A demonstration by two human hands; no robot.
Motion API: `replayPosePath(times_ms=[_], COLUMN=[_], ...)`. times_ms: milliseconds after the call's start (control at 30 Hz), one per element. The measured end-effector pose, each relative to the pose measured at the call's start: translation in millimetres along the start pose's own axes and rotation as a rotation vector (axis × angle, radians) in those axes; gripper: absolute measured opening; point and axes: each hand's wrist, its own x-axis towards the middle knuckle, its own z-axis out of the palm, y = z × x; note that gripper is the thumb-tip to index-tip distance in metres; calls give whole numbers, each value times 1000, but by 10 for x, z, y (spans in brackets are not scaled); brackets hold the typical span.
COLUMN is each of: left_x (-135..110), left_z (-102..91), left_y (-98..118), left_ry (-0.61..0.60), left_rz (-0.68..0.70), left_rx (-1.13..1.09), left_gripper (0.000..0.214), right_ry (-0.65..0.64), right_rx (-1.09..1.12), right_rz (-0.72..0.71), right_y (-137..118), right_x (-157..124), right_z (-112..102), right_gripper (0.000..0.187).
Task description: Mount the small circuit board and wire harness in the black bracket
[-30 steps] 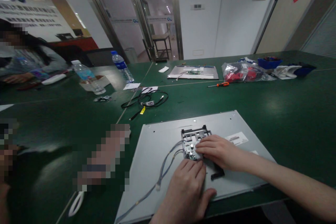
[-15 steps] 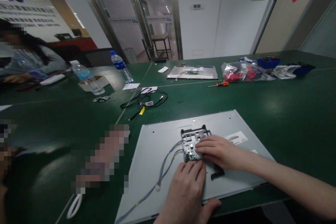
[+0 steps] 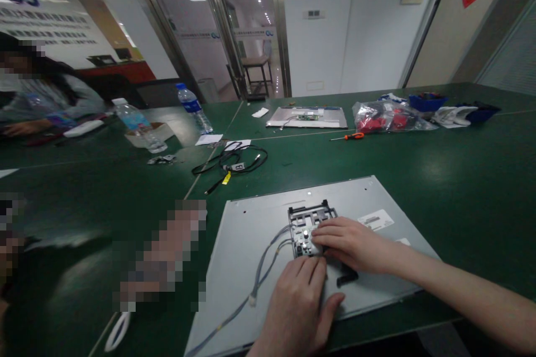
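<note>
A flat grey metal display panel (image 3: 234, 251) lies back side up before me. At its middle sits a black plastic bracket (image 3: 291, 215) with a small circuit board (image 3: 302, 239) in it. My right hand (image 3: 349, 242) is closed on the board's right side, fingers together on top, thumb hidden beneath. At the near edge of the board, my left hand (image 3: 297, 298) has its fingers bent and pressed together, fingertips hidden, thumb held apart. Grey cables (image 3: 259, 273) run from the board's left side across the panel. A black plastic arm (image 3: 347, 279) of the bracket shows below my right hand.
Left of the panel lies a blurred-out object with a white strap (image 3: 118, 332). Beyond are a coiled black cable (image 3: 255, 167), two bottles (image 3: 195, 109), another panel (image 3: 276, 117), an orange screwdriver (image 3: 354, 136) and a plastic bag (image 3: 381, 117). A person (image 3: 54, 83) sits at far left.
My left thumb has drawn slightly in and up, toward the fingers. My right hand has barely moved, and the panel and board stay put.
</note>
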Motion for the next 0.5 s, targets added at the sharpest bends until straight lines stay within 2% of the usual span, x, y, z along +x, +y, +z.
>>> replayPosePath(times_ms=[300, 500], left_x=[1, 12], left_z=[64, 50], left_y=[-21, -29], left_ry=[90, 212], left_rz=[9, 16], left_rx=[94, 134], left_gripper=[19, 28], right_ry=[14, 17], right_rx=[10, 22], right_rz=[37, 51], right_y=[-12, -17], right_x=[-22, -23], right_z=[21, 10], right_gripper=[36, 36])
